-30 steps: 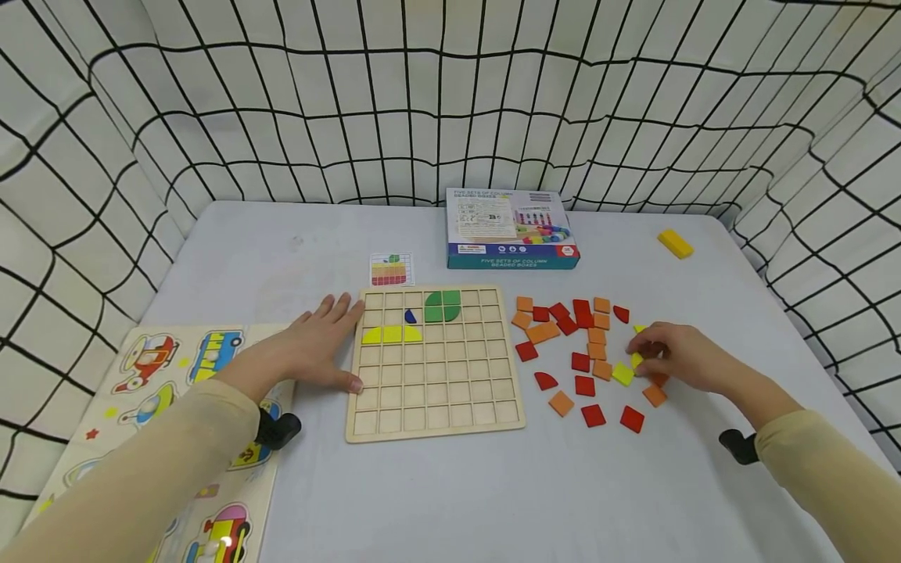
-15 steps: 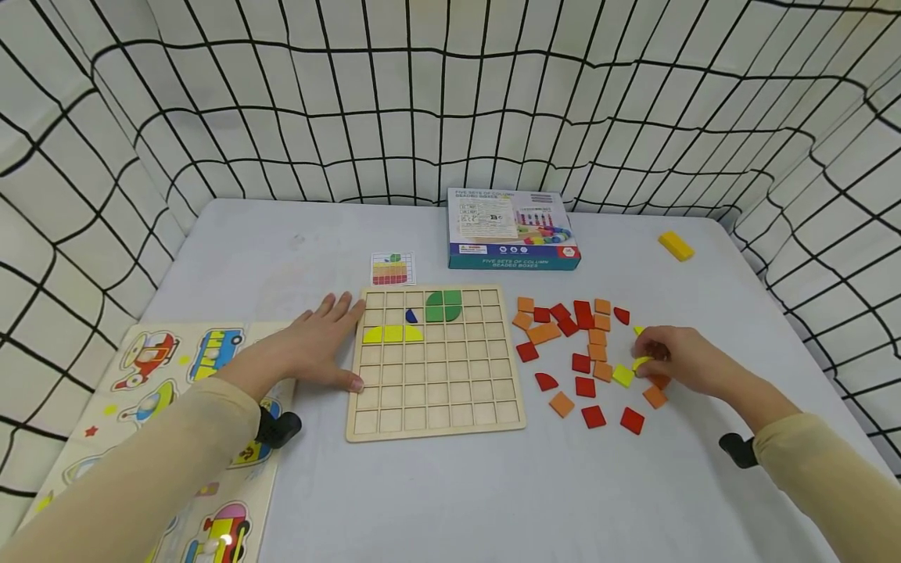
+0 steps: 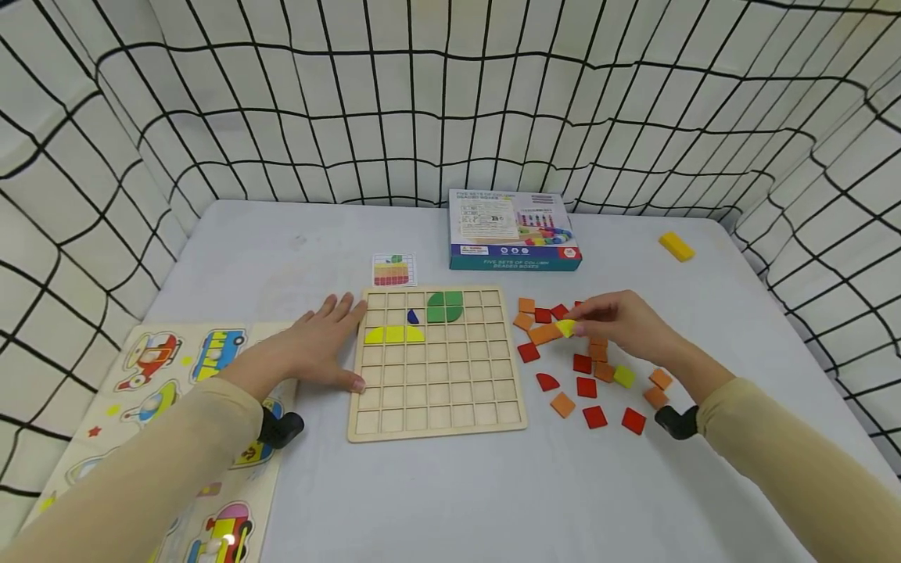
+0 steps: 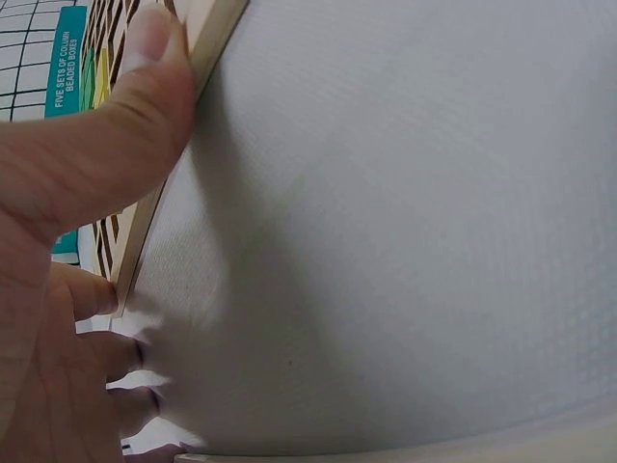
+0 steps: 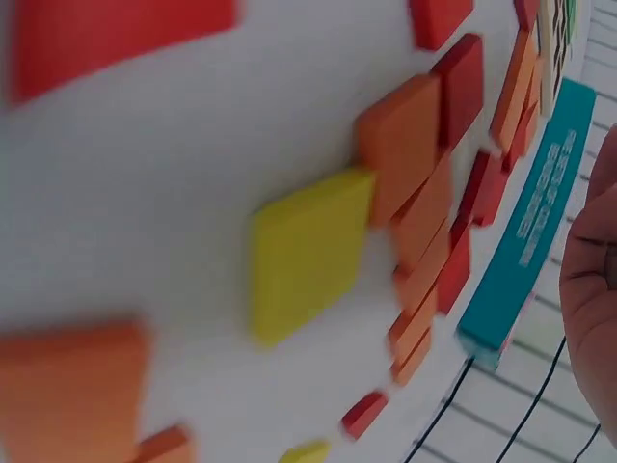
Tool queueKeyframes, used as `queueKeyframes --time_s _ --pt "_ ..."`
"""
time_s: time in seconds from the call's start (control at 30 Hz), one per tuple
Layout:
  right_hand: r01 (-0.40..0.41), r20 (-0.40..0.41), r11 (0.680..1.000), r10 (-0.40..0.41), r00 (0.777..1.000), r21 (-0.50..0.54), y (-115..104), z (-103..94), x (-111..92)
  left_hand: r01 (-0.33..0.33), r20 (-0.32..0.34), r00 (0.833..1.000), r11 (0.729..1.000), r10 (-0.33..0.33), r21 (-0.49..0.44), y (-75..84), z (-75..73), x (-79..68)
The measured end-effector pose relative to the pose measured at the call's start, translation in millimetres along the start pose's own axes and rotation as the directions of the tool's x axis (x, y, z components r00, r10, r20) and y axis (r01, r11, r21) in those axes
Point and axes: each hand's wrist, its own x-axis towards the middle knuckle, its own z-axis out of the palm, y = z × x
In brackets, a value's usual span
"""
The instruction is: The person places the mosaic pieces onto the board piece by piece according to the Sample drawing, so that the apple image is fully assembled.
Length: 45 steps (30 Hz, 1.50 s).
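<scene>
My right hand (image 3: 626, 324) pinches a small yellow tile (image 3: 566, 328) between thumb and fingers, above the loose tiles right of the board. My left hand (image 3: 303, 348) lies with fingers spread at the left edge of a wooden grid board (image 3: 436, 399). In the left wrist view its thumb (image 4: 154, 96) rests on the board's rim. On the board sit a yellow row (image 3: 394, 335), green rounded tiles (image 3: 445, 307) and a small blue tile (image 3: 413, 317). A yellow square tile (image 5: 308, 256) lies among orange and red tiles, below the right hand.
Behind the board lies a pattern card (image 3: 394, 270); beside it is a teal-edged box (image 3: 515, 231). A yellow block (image 3: 676, 246) lies at the far right. At left is a picture puzzle board (image 3: 151, 407). Black netting (image 3: 436, 109) hangs around the table.
My right hand has lifted the yellow tile and moved left with it, over the loose tiles towards the board. The left hand has stayed at the board's edge.
</scene>
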Motion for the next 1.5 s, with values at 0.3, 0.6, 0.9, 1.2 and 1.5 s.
queueKeyframes --time_s 0.3,0.6,0.9,1.2,1.5 --pt "0.097 0.082 0.992 -0.091 0.993 -0.081 -72 60.9 68 -0.002 0.01 1.0 1.0 0.002 -0.009 2.1 -1.6 1.5" --pt "0.146 0.185 0.965 -0.105 0.977 -0.22 -106 97.6 98 0.001 0.016 1.0 1.0 -0.001 -0.01 9.1 -1.9 6.4" --pt "0.197 0.193 0.922 -0.137 0.971 -0.333 -109 106.6 103 0.006 0.012 1.0 1.0 -0.006 0.01 8.8 -4.7 7.2" --pt "0.245 0.208 0.902 -0.179 0.962 -0.355 -110 115.5 105 0.022 0.016 1.0 1.0 -0.022 0.011 6.2 -3.8 3.7" --pt "0.292 0.227 0.87 -0.215 0.95 -0.397 -114 120.9 104 0.018 0.012 1.0 1.0 -0.018 0.005 0.8 -0.2 -0.6"
